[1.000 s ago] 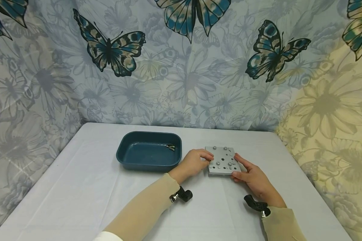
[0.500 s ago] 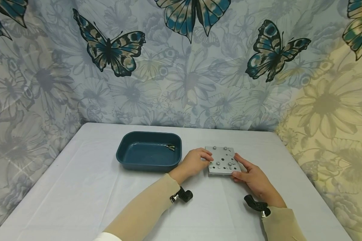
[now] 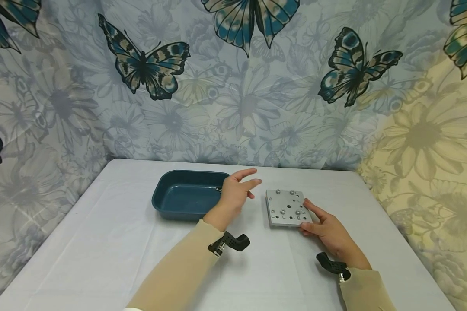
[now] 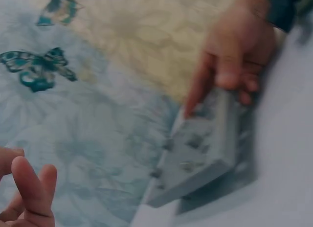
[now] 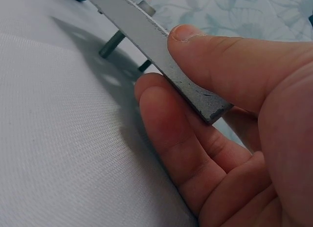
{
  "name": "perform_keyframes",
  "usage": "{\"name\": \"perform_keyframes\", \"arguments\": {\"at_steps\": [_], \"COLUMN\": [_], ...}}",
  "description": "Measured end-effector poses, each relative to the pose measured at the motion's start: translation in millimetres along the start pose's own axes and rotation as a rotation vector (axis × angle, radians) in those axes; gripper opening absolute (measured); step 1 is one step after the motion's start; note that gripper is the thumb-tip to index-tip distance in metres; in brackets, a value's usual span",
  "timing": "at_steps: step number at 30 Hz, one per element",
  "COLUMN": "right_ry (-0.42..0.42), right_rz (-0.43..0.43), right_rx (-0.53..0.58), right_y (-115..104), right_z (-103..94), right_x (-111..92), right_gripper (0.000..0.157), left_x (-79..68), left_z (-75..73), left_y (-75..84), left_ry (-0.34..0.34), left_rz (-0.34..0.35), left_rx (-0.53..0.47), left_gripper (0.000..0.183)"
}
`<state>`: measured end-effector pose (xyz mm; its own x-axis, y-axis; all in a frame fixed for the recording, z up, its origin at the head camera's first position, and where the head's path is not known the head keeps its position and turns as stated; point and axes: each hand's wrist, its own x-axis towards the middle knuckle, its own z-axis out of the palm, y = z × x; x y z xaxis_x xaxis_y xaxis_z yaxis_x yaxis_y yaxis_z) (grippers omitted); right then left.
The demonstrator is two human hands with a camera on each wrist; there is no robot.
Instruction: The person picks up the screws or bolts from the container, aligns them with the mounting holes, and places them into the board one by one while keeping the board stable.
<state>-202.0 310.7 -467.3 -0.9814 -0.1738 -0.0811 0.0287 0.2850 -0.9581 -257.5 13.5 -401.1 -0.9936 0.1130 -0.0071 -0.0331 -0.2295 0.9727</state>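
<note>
A grey metal plate (image 3: pixel 289 204) with holes and several screws in it is gripped at its right edge by my right hand (image 3: pixel 331 233). In the right wrist view, the thumb (image 5: pixel 210 60) lies over the plate (image 5: pixel 161 56), fingers are under it, and a threaded screw shank (image 5: pixel 112 44) sticks out below, over the table. My left hand (image 3: pixel 233 194) is by the right rim of a dark teal tray (image 3: pixel 190 216), apart from the plate, its fingers spread and nothing seen in them. Small metal pieces (image 3: pixel 219 189) in the tray are mostly hidden behind this hand.
A white cloth covers the table (image 3: pixel 101 250). Patterned fabric (image 3: pixel 241 108) with butterflies hangs behind it and at the sides. Each wrist carries a black camera mount, such as the left mount (image 3: pixel 233 241).
My left hand has let go at the plate's left edge and moved left and away to the tray's right rim. My right hand still holds the plate in place.
</note>
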Motion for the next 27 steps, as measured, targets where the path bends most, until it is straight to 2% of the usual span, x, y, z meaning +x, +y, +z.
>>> {"name": "perform_keyframes", "arguments": {"at_steps": [3, 6, 9, 13, 16, 20, 27], "right_ry": [0.003, -0.003, -0.006, -0.008, -0.009, -0.01, -0.02], "right_rz": [-0.002, -0.002, -0.003, -0.008, -0.012, -0.016, -0.024], "right_rx": [-0.011, 0.001, 0.018, 0.038, 0.045, 0.055, 0.064], "right_y": [0.8, 0.9, 0.4, 0.4, 1.0, 1.6, 2.3], "right_z": [0.1, 0.3, 0.1, -0.6, -1.4, -1.7, -0.9], "right_x": [0.6, 0.9, 0.7, 0.8, 0.9, 1.5, 1.7], "right_gripper": [0.09, 0.09, 0.09, 0.09, 0.089, 0.089, 0.089], "left_x": [3.3, 7.5, 12.0, 16.5, 18.4, 21.4, 25.7], "left_z": [-19.9, -44.9, -69.6, -95.0, -106.1, -113.7, -118.7], "left_y": [17.5, 27.5, 31.6, 31.2, 27.7, 19.4, 3.8], "left_ry": [-0.026, -0.094, -0.146, -0.144, -0.161, -0.201, -0.199], "left_rz": [0.003, -0.038, -0.085, -0.112, -0.14, -0.178, -0.204], "left_rx": [0.046, 0.189, 0.34, 0.491, 0.618, 0.748, 0.783], "left_gripper": [0.037, 0.042, 0.044, 0.042, 0.04, 0.039, 0.04]}}
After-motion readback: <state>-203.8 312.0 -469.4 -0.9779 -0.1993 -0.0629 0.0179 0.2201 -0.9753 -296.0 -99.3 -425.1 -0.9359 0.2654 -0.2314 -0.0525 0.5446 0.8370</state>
